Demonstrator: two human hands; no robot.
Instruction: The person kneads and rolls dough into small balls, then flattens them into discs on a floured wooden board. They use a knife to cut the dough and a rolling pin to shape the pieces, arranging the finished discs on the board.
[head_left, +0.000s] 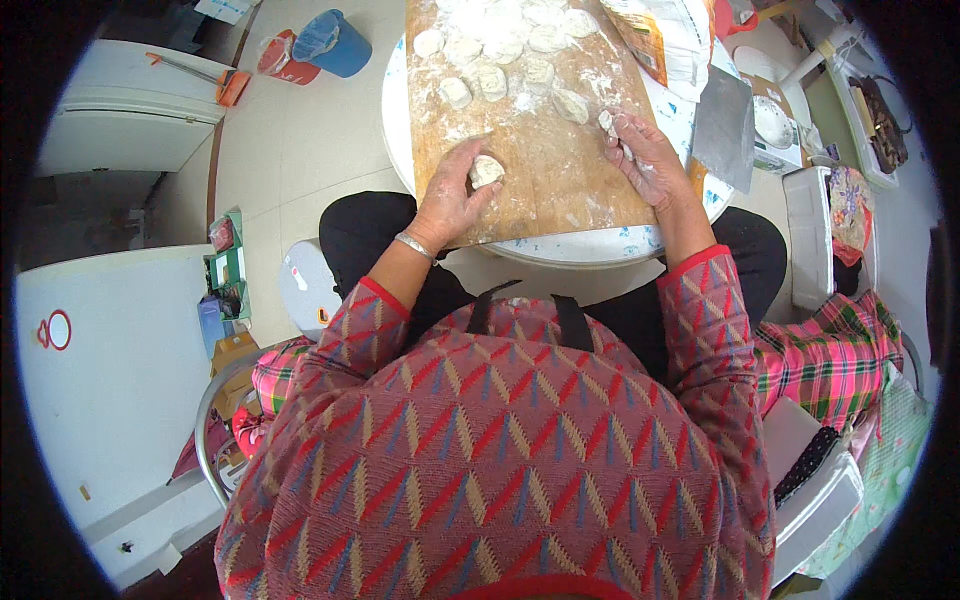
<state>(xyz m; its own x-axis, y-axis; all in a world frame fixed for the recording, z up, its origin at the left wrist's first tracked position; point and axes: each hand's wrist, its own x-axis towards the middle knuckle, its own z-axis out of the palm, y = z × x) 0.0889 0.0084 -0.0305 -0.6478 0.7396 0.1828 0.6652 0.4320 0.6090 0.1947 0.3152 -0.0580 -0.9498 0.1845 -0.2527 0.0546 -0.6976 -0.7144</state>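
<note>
My left hand is curled around a round piece of dough near the front left of the wooden board; its thumb lies along the near side. Over the board's right edge, my right hand has its fingers bent in, with a small white floury bit at the fingertips. Whether that bit is dough or loose flour cannot be told. Just left of that hand lies an oblong dough piece. Several cut dough pieces sit farther back, and flattened floured rounds crowd the far end under glare.
The board rests on a round table with a patterned white top. A flour bag stands at its far right, beside a broad metal blade. Blue and red bins stand on the floor to the left.
</note>
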